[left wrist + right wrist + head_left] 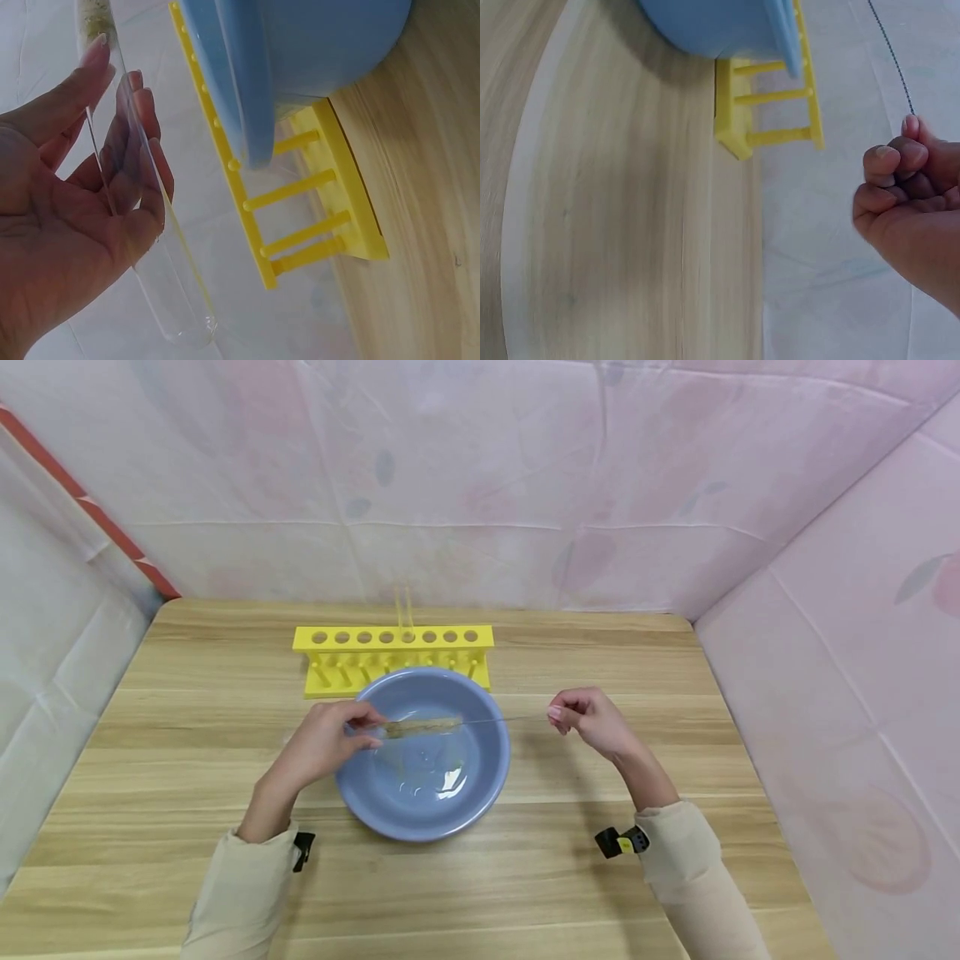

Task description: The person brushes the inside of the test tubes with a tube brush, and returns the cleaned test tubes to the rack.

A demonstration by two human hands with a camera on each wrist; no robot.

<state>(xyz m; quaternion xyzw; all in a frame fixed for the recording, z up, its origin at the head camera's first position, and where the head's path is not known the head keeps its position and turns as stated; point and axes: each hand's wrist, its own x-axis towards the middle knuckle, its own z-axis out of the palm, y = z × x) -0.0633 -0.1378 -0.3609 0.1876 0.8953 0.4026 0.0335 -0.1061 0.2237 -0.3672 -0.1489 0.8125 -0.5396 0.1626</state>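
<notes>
Glass tube point(178, 300), probably light, slippery, fragile, best held mid-body: left hand point(324, 742) grips it; right hand point(591, 720) pinches twisted wire point(893, 58).

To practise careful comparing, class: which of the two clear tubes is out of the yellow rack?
The held tube, gripped by the left hand; the other tube stands upright in the yellow rack, fifth place from the left.

A yellow rack point(375, 644) stands near the back edge of the wood-grained desk point(555, 885), one clear tube point(404, 610) upright in its fifth hole from the left. Creased, pale pink sheeting point(480, 485) with faint leaf prints hangs behind; a red strip point(82, 502) slants down at the left.
</notes>
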